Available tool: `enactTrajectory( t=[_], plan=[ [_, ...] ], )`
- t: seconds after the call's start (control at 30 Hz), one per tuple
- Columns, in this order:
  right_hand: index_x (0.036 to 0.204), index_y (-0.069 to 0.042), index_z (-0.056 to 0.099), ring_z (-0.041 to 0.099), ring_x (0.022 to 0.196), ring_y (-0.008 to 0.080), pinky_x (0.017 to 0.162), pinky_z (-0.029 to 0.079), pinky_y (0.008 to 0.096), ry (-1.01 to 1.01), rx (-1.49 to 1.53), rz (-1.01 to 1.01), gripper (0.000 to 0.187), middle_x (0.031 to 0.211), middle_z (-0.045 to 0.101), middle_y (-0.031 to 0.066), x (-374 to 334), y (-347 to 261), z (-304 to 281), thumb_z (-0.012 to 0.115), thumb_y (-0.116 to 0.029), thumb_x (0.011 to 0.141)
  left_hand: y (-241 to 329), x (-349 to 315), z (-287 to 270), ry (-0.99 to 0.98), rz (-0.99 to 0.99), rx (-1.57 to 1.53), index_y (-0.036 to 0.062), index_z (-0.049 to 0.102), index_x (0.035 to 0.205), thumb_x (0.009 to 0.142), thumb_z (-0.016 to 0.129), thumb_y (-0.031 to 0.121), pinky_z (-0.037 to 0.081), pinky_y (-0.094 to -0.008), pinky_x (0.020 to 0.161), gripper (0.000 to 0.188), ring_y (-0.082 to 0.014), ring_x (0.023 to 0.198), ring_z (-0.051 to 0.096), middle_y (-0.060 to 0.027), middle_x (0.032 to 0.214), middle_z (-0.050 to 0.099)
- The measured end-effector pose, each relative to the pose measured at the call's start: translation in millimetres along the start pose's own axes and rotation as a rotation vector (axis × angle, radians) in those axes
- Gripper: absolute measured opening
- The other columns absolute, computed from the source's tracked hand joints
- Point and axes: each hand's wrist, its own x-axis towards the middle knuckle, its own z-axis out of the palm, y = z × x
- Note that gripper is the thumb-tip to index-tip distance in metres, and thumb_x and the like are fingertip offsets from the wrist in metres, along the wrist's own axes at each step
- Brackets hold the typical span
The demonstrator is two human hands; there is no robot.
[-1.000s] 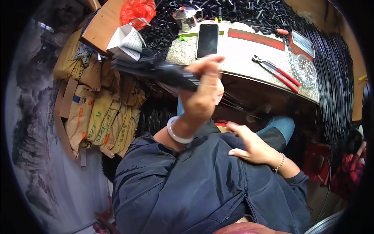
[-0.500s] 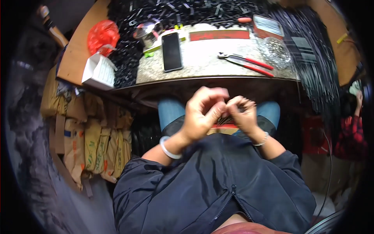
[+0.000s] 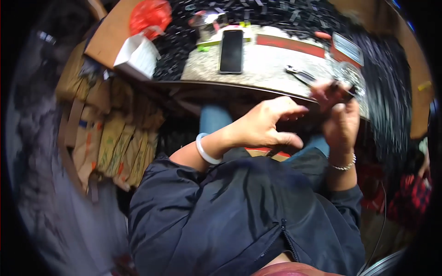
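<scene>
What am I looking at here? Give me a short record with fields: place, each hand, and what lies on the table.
Place: cluttered worktable seen from above, person seated at it
Left hand: open, fingers curled, holding nothing visible
Right hand: raised at the table edge, gripping a small dark object, blurred
On table: black phone, pliers, metal cup, white box, red bag
Wrists: white bangle, bead bracelet

phone (image 3: 231,50): glossy glass | bench top (image 3: 271,62): speckled stone | pliers (image 3: 301,76): metal
</scene>
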Motion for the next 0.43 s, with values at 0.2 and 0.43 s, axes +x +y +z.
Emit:
enactTrajectory(
  t=[0.2,0.43],
  plan=[
    [0.111,0.0,0.044,0.056,0.085,0.0207,0.079,0.045,0.0341,0.006,-0.119,-0.018,0.044,0.095,0.058,0.0156,1,0,-5,0.062,-0.032,0.086,-80,-57,-106,0.601,-0.248,0.747,0.0021,0.066,0.096,0.075,0.069,0.014,0.05,-0.0313,0.07,0.024,-0.0213,0.077,0.064,-0.0145,0.092,0.064],
    [0.105,-0.002,0.045,0.058,0.084,0.0202,0.08,0.046,0.0342,-0.033,-0.182,-0.01,0.037,0.098,0.061,0.0178,3,10,0,0.065,-0.026,0.085,-164,-76,-224,0.882,-0.57,1.214,0.0051,0.065,0.1,0.073,0.072,0.029,0.049,-0.0379,0.075,0.036,-0.0286,0.084,0.063,-0.0151,0.089,0.063]
  ],
)
